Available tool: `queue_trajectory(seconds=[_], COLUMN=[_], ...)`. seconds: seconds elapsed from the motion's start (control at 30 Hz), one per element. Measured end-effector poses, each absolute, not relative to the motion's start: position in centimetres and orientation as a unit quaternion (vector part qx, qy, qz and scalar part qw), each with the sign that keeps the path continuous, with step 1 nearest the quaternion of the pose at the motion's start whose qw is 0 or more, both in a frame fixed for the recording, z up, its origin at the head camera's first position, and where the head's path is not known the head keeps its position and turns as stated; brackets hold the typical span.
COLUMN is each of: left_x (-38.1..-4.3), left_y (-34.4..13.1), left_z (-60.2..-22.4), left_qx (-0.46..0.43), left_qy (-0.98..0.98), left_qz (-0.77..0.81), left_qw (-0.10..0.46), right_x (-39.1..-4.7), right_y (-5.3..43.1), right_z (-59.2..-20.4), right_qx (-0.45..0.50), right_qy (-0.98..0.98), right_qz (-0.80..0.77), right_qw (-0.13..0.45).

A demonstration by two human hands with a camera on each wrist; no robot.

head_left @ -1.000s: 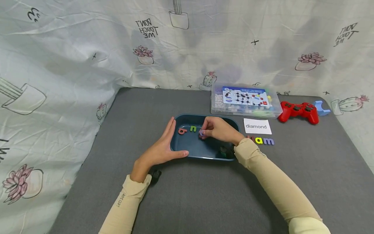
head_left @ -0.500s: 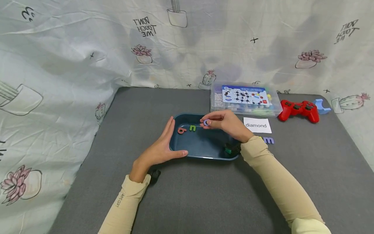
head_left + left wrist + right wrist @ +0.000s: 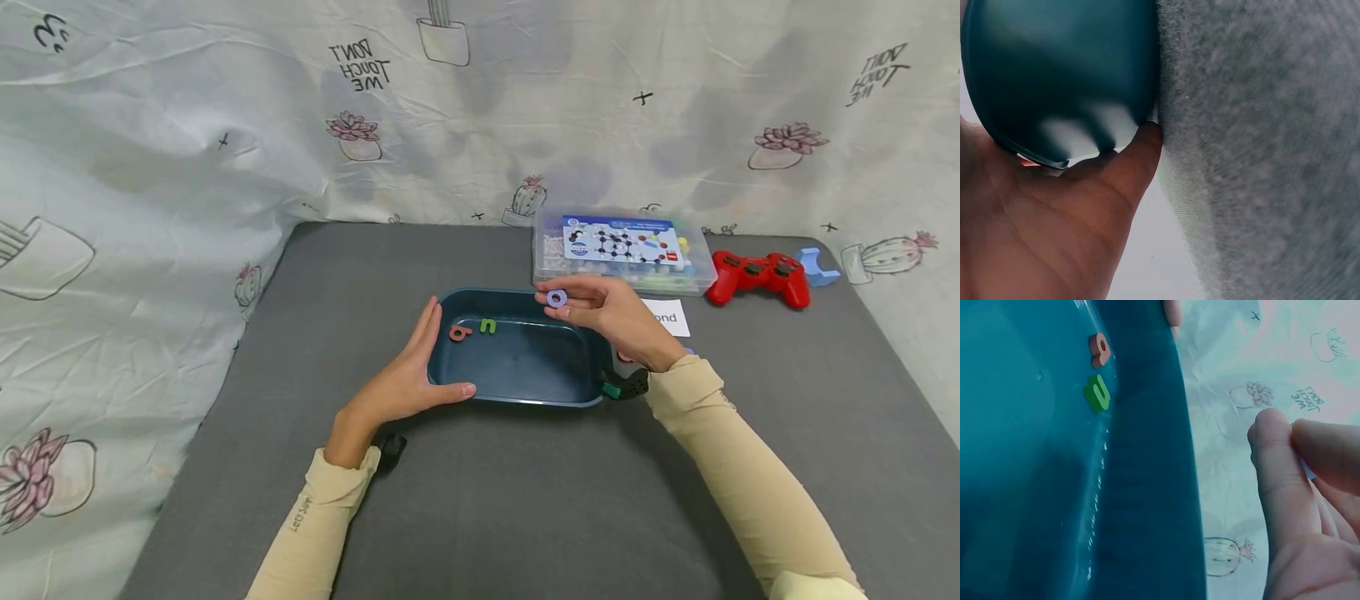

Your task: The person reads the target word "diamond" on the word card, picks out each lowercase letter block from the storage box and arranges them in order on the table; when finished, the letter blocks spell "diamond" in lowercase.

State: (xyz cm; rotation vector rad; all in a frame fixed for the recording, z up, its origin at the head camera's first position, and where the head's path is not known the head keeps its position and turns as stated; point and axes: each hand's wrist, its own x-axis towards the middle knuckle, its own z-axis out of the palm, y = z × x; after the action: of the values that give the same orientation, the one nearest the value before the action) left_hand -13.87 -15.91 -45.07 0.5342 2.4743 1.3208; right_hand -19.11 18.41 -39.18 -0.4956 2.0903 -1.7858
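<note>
In the head view, my right hand [image 3: 626, 321] pinches a purple letter o [image 3: 557, 298] between thumb and fingers, above the back right rim of a dark blue tray [image 3: 525, 367]. Fingers hide most of the letter in the right wrist view. My left hand [image 3: 393, 383] rests against the tray's left end, fingers straight along its side and thumb at the front wall, as the left wrist view also shows. Inside the tray lie a red letter [image 3: 459, 332], shaped like a d or q, and a green letter n [image 3: 487, 325], both toward the back left.
A white word card [image 3: 671, 317], partly covered by my right hand, lies right of the tray. Letters beside it are mostly hidden by my wrist. Behind stand a clear plastic box [image 3: 551, 262], a red game controller [image 3: 757, 277] and a light blue piece [image 3: 816, 267].
My right hand has lifted the purple letter o out of the tray and carried it right and back to the rim. The left hand keeps its place on the tray.
</note>
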Motion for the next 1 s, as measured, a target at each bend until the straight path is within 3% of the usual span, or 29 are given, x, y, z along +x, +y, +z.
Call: queue_trajectory(seconds=[1.0], left_x=[-13.9], left_y=[-15.7], left_z=[-44.5], left_qx=[0.186], left_qy=[0.856], left_qz=[0.459], left_qw=[0.150], right_x=[-16.6], right_y=[25.5], right_z=[-39.7], right_qx=[-0.063], right_qy=[0.797], right_qz=[-0.582], right_qw=[0.149])
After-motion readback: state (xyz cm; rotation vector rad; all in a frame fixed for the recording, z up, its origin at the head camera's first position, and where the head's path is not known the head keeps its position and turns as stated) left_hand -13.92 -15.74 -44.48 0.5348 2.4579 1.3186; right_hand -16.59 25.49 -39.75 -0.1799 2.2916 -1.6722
